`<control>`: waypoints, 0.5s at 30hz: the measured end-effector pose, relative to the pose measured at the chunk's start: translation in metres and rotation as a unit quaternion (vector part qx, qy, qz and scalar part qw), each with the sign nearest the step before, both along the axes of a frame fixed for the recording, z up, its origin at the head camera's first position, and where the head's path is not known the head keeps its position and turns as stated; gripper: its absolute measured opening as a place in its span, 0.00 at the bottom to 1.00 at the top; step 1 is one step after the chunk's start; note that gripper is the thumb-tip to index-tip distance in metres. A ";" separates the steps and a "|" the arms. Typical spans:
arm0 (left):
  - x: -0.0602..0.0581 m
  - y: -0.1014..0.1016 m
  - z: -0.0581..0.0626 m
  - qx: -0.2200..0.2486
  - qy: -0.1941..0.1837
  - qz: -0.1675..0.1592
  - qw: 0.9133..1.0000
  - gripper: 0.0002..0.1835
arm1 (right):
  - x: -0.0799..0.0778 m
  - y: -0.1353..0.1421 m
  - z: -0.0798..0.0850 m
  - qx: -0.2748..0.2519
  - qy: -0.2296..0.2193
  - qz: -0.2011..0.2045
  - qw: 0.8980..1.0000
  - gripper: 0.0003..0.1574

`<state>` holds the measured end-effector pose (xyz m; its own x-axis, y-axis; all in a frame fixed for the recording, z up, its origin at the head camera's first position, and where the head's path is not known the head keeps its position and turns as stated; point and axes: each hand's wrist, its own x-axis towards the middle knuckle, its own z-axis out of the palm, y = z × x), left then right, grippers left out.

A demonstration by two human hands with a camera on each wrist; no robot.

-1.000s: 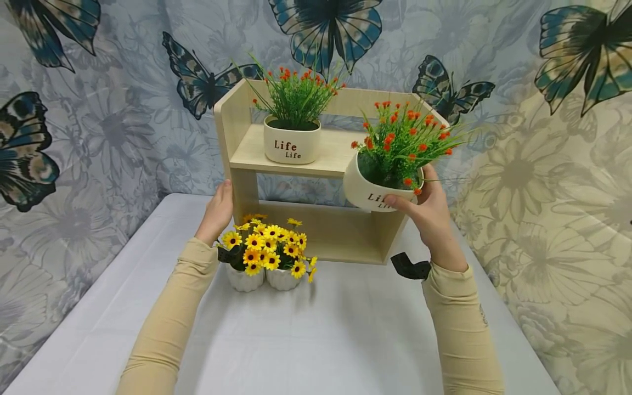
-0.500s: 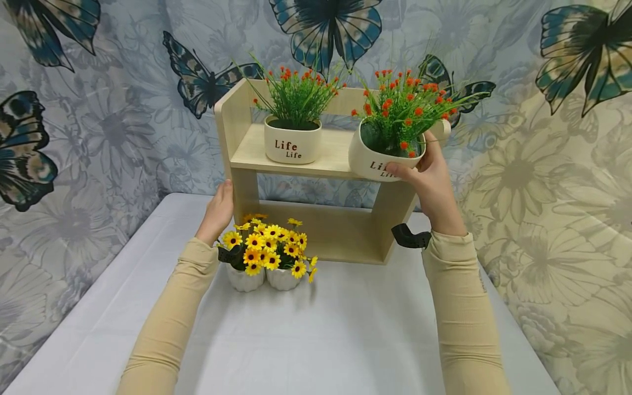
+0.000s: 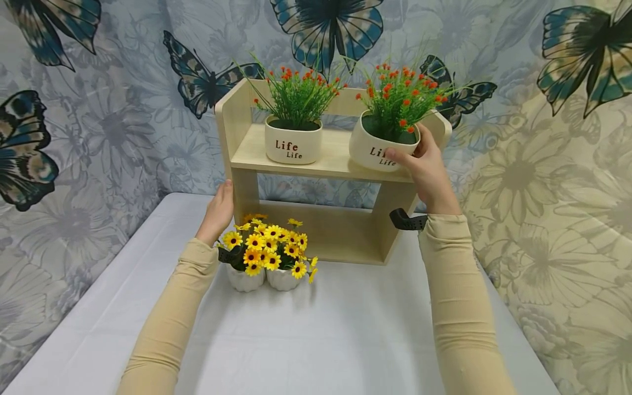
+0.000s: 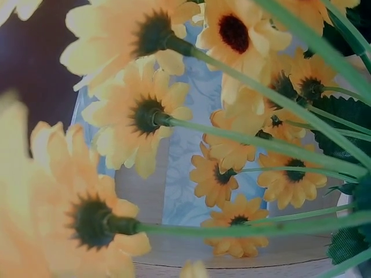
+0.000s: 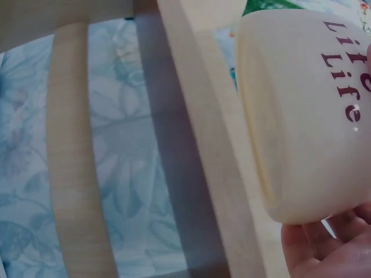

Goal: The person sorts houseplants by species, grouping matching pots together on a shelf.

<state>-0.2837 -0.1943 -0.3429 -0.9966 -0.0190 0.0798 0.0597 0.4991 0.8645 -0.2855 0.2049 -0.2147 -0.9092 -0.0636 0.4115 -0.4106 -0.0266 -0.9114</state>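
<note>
In the head view my right hand [image 3: 430, 170] grips a white oval flowerpot [image 3: 377, 148] marked "Life Life", planted with red flowers and green grass. The pot tilts slightly over the right part of the upper board of a wooden shelf [image 3: 316, 169]; whether its base touches the board I cannot tell. Its side and lettering fill the right of the right wrist view, fingers [image 5: 313, 246] under its edge. A matching flowerpot [image 3: 293, 144] stands upright on the board's left half. My left hand [image 3: 217, 213] rests against the shelf's left side panel, fingers straight.
Two small white pots [image 3: 283, 278] of yellow daisies [image 3: 270, 244] stand before the shelf's lower left, close by my left wrist. Daisies [image 4: 148, 116] fill the left wrist view. A white cloth [image 3: 316, 340] covers the table; butterfly-patterned fabric [image 3: 123, 126] hangs behind.
My right hand has lifted the red-flowered pot from in front of the shelf up and back over the upper board, and the pot has become more upright. The left hand has stayed in place.
</note>
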 end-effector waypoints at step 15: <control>0.000 0.000 0.000 -0.003 0.007 -0.003 1.000 0.47 | -0.022 0.001 -0.001 0.059 -0.033 0.004 0.998 0.51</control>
